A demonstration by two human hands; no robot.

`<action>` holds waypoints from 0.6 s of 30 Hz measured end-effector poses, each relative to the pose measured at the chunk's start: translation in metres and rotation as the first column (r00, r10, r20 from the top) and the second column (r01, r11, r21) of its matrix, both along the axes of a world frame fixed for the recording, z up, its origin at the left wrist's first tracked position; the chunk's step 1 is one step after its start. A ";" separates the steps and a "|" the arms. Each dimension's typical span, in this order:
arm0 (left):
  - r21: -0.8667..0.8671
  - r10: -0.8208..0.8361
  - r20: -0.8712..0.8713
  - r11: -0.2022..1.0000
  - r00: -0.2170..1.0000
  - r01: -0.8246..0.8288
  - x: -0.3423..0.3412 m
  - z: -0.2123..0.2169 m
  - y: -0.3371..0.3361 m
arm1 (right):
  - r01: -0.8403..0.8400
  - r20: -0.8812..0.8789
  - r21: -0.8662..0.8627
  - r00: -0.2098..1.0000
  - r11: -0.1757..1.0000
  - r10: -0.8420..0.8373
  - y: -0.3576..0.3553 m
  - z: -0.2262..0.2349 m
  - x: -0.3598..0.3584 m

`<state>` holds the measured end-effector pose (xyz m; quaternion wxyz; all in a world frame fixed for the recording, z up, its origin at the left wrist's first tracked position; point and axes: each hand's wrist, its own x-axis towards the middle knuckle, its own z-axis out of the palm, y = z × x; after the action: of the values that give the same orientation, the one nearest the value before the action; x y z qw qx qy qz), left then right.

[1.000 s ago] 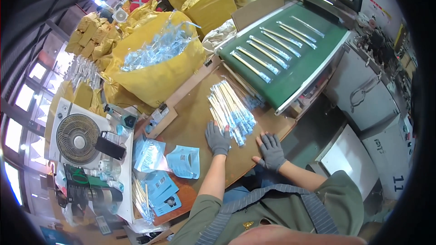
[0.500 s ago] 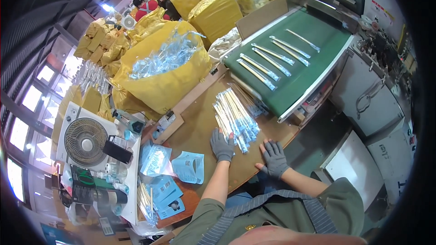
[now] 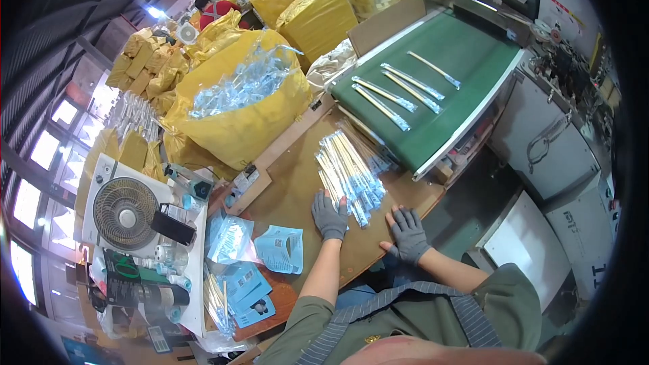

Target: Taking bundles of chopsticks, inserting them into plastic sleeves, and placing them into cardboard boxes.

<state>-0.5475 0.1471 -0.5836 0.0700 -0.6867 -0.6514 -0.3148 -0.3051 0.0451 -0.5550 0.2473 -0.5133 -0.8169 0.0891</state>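
Note:
My left hand (image 3: 329, 215), in a grey glove, rests flat on the brown worktable (image 3: 291, 182) and touches the near end of a pile of long thin wrapped sticks (image 3: 350, 167). A little to the right, my gloved right hand (image 3: 407, 232) lies flat on the table near its front edge, fingers spread, holding nothing. Beyond the pile runs a green conveyor belt (image 3: 466, 88) carrying several single wrapped sticks (image 3: 385, 94).
A large yellow sack of clear packets (image 3: 243, 105) stands at the left back, with more yellow sacks behind. Blue pouches (image 3: 280, 249) lie at the table's left. A white fan (image 3: 125, 213) sits farther left. A grey metal cabinet (image 3: 561, 155) is on the right.
The view has shifted a little. Both hands stay flat on the table by the stick pile. There are fewer sticks on the belt than before.

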 end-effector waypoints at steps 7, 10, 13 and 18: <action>-0.002 -0.002 -0.008 1.000 1.000 0.002 0.001 0.001 0.000 | -0.001 -0.012 0.005 1.000 1.000 0.001 0.000 0.002 0.001; 0.012 -0.007 -0.005 1.000 1.000 0.007 0.000 0.000 0.000 | 0.001 -0.014 0.005 1.000 1.000 -0.001 0.000 0.002 0.001; 0.001 -0.004 -0.013 1.000 1.000 0.004 0.000 0.001 0.000 | 0.002 -0.019 0.006 1.000 1.000 -0.002 -0.001 0.002 0.000; 0.015 -0.006 -0.003 1.000 1.000 0.006 0.002 0.001 -0.001 | -0.005 -0.024 -0.006 1.000 1.000 0.005 -0.002 0.003 0.001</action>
<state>-0.5458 0.1459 -0.5830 0.0753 -0.6887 -0.6468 -0.3189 -0.3039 0.0432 -0.5517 0.2553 -0.5108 -0.8150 0.0983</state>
